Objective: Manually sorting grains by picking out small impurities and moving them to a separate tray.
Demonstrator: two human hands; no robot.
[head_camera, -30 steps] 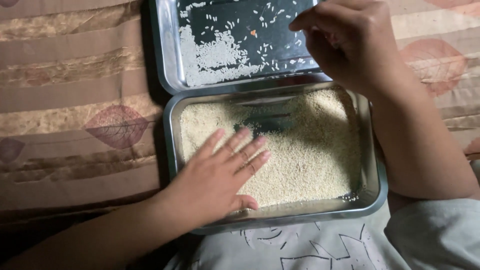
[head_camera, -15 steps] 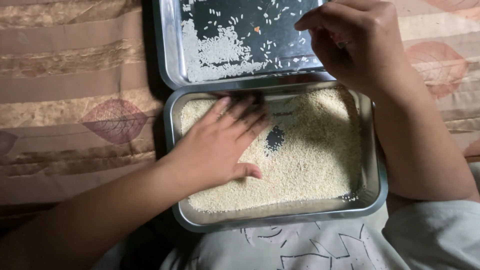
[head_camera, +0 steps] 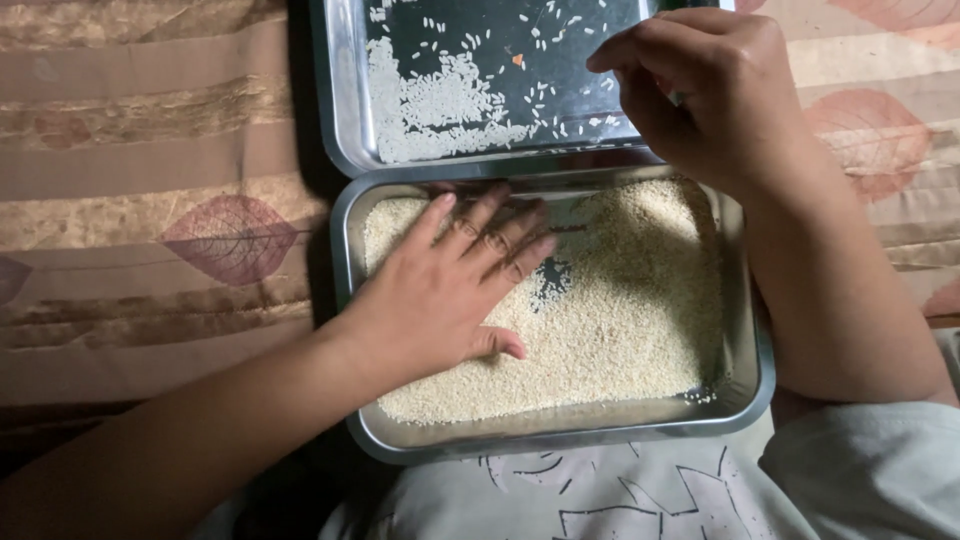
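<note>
Under both trays lies the striped bedcover (head_camera: 150, 180) with its printed red leaves, brown and beige bands running across it, and my pale patterned garment (head_camera: 600, 495) shows along the bottom edge. On my lap rests the near steel tray (head_camera: 560, 440), a rounded rectangle filled almost wall to wall with a thin bed of uncleaned rice (head_camera: 620, 320). Just past it, touching its far rim, sits the far steel tray (head_camera: 340, 110) — mostly bare dark metal, with a small heap of sorted rice (head_camera: 430, 110) banked toward its left side and loose grains scattered to the right

My left hand (head_camera: 440, 295) lies flat and open on the rice, palm down, fingers spread and pointing to the far rim, gripping nothing; a bare patch (head_camera: 552, 285) of tray bottom shows just beside the fingertips. My right hand (head_camera: 700, 90) hovers over the far tray with fingers curled together in a pinch — I cannot tell whether any grain sits between them. Smallest of all, one orange fleck (head_camera: 517, 60) lies among the scattered grains

I judge this the sorting step, with most of the rice unsorted. Next calls for a light, shallow sweep with flat fingers, so grains thin out without spilling over the rim
</note>
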